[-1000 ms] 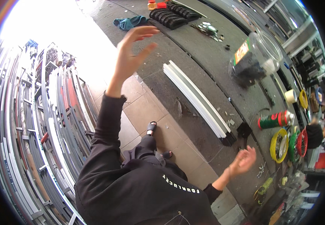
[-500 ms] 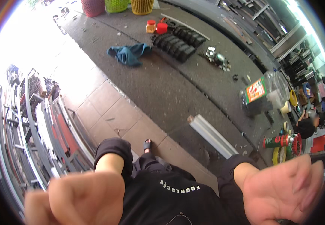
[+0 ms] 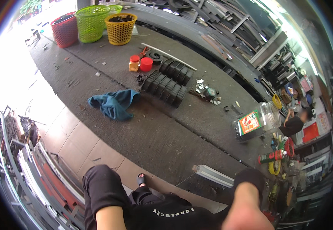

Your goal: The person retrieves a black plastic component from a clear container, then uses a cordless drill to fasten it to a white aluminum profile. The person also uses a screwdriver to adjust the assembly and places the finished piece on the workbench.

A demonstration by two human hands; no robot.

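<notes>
My right hand [image 3: 247,220] shows only its wrist and blurred heel at the lower edge; its fingers are cut off. Of my left arm just the dark sleeve and bare forearm [image 3: 110,218] come in, and the hand is outside the picture. Beyond my right wrist lies a bundle of pale metal profiles [image 3: 215,176] on the dark worktop [image 3: 147,142]. Farther left on that surface rests a crumpled blue cloth [image 3: 114,104]. Behind the cloth are black ribbed plastic parts [image 3: 164,89], stacked in rows. Neither visible arm touches any of these.
Red [image 3: 64,32], green [image 3: 91,25] and yellow [image 3: 120,30] baskets stand far left. Red-lidded jars [image 3: 134,63] sit near the black parts. A clear plastic tub [image 3: 258,120] lies at right, near a spray can [image 3: 272,156]. Another person [image 3: 295,124] is beyond. Long metal bars [image 3: 55,176] fill the left.
Both hands have dropped toward the lower edge; the left has gone out of the picture. The view has tilted up, so the baskets and worktop things appear lower.
</notes>
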